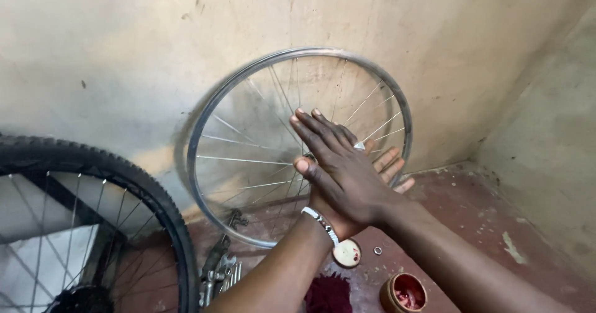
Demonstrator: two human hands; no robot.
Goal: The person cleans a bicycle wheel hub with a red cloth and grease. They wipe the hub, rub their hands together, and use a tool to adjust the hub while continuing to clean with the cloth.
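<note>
Right hand (338,167) laid flat across left hand (382,173), palms pressed together, fingers straight, holding nothing, before bare spoked bicycle rim (205,117) leaning on wall, open grease tin (403,292) below.

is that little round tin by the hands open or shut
Open: the round tin on the floor shows red paste inside, and its lid lies apart, inner side up.

Right hand (347,176) pressed over left hand (388,167), seemingly before bare wheel rim (205,120).
</note>
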